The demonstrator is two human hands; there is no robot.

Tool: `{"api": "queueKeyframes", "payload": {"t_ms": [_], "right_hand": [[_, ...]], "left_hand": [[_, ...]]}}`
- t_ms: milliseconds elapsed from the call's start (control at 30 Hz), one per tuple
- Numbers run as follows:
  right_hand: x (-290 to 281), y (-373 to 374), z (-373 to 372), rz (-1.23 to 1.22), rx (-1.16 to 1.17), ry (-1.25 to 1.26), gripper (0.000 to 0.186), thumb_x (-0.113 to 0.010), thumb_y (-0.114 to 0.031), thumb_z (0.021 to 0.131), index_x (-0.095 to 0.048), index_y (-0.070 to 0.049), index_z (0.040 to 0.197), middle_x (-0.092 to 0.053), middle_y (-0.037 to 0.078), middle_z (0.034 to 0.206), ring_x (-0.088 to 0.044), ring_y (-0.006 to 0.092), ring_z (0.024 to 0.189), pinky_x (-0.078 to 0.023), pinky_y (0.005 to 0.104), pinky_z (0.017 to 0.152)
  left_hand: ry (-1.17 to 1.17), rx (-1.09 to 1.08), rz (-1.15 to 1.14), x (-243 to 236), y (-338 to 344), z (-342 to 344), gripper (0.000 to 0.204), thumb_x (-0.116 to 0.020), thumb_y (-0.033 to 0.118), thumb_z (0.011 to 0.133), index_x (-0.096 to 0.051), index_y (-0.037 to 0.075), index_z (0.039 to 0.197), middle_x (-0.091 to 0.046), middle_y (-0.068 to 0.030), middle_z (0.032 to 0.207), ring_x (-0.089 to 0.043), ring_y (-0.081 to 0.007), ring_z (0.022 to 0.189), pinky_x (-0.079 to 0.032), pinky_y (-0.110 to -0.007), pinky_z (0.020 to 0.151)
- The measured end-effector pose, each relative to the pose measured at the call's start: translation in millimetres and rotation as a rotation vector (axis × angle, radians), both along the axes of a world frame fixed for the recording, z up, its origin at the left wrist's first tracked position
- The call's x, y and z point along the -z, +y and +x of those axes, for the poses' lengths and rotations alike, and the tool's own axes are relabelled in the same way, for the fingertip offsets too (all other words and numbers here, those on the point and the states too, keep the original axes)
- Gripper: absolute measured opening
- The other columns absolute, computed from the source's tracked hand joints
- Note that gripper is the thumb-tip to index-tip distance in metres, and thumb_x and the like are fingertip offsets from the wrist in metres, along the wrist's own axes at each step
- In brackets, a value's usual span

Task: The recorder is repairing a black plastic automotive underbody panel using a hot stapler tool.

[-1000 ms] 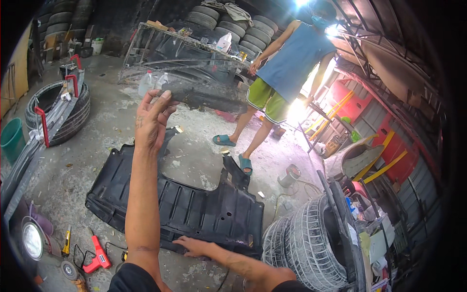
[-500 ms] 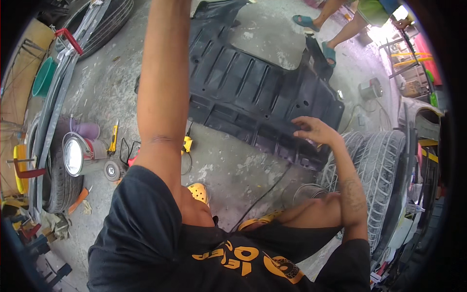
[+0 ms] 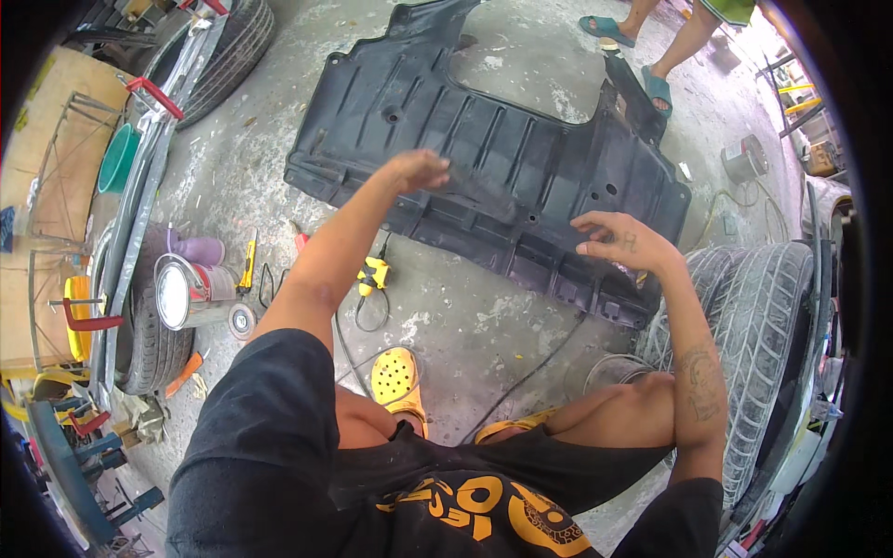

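Left hand [image 3: 419, 172] has come back down into view since the earlier frame, where just the forearm showed, and it's now over the middle of the big black panel [image 3: 502, 139]. Going outward from the body: yellow clogs [image 3: 395, 381] planted on the concrete, a black cable [image 3: 526, 377] running up between them, then the panel's near edge just past that. Tyres [image 3: 758, 325] stand close by on the right, and over to the left there's a yellow utility knife [image 3: 248, 262] lying near a tin can [image 3: 200, 290].

Right hand [image 3: 633, 244] is over the near right part of the panel, thumb and fingers apart, not gripping anything that I can see. Can't tell if it's actually touching. Left fingers are curled, and they look pinched on the end of a dark strip [image 3: 482, 192], which is blurry and black on black, so no idea if it's lying on the panel or hanging above it.

My read: this is the bit where the strip gets offered up to the panel. Next move probably calls for steadying it with that free right hand and checking how it sits before letting go. Panel itself lies flat on the floor, far end reaching toward someone else's feet in teal slippers [image 3: 657, 88].
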State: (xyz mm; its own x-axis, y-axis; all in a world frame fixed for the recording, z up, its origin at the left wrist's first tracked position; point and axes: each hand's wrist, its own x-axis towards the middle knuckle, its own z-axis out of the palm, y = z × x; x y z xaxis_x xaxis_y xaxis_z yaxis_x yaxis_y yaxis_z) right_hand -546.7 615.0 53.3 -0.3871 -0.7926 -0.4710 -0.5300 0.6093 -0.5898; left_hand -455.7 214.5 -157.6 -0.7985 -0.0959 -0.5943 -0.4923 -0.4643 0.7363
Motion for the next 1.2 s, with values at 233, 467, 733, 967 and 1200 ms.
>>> {"api": "queueKeyframes", "payload": {"t_ms": [233,467,733,967,1200], "right_hand": [[-2.4,12.9,-6.6,0.093,0.019,0.001,0.054,-0.071,-0.036,0.09,-0.059,-0.006,0.133,-0.068,0.014,0.122,-0.066,0.0274,0.11,-0.054,0.0383,0.089],[-11.0,0.1,-0.5,0.097,0.037,-0.056,0.055,-0.072,-0.034,0.09,-0.058,-0.005,0.134,-0.067,0.014,0.124,-0.066,0.0266,0.109,-0.055,0.037,0.084],[-0.8,3.1,-2.1,0.065,-0.003,-0.035,0.054,-0.072,-0.034,0.09,-0.058,-0.005,0.134,-0.066,0.014,0.127,-0.066,0.0264,0.108,-0.054,0.0367,0.087],[-2.6,3.6,1.0,0.056,-0.011,-0.017,0.054,-0.072,-0.034,0.09,-0.059,-0.004,0.133,-0.067,0.013,0.124,-0.066,0.0254,0.108,-0.054,0.0368,0.089],[-1.9,5.0,3.0,0.06,0.0,-0.031,0.054,-0.072,-0.034,0.09,-0.059,-0.005,0.133,-0.069,0.014,0.117,-0.065,0.0229,0.103,-0.055,0.0355,0.079]], "left_hand": [[-0.08,-0.01,0.09,52.0,22.6,8.6,0.02,-0.072,0.005,0.092,-0.057,0.003,0.105,-0.069,-0.0083,0.1,-0.072,-0.0229,0.098,-0.063,-0.028,0.08],[-0.051,-0.052,0.1,63.4,22.3,14.6,0.018,-0.07,0.005,0.093,-0.057,0.0,0.104,-0.069,-0.0109,0.1,-0.071,-0.025,0.101,-0.063,-0.029,0.081],[-0.085,-0.079,-0.338,61.3,30.8,29.2,0.028,-0.077,0.009,0.086,-0.061,-0.007,0.102,-0.071,-0.0181,0.088,-0.075,-0.0277,0.074,-0.063,-0.031,0.06],[-0.162,0.001,-0.472,53.2,32.7,21.9,0.027,-0.081,0.015,0.084,-0.065,-0.006,0.089,-0.07,-0.0163,0.078,-0.072,-0.0237,0.062,-0.06,-0.031,0.051],[-0.198,0.076,-0.556,42.4,37.6,16.2,0.033,-0.082,0.018,0.082,-0.069,-0.011,0.087,-0.073,-0.0178,0.077,-0.072,-0.0232,0.059,-0.061,-0.032,0.049]]}}
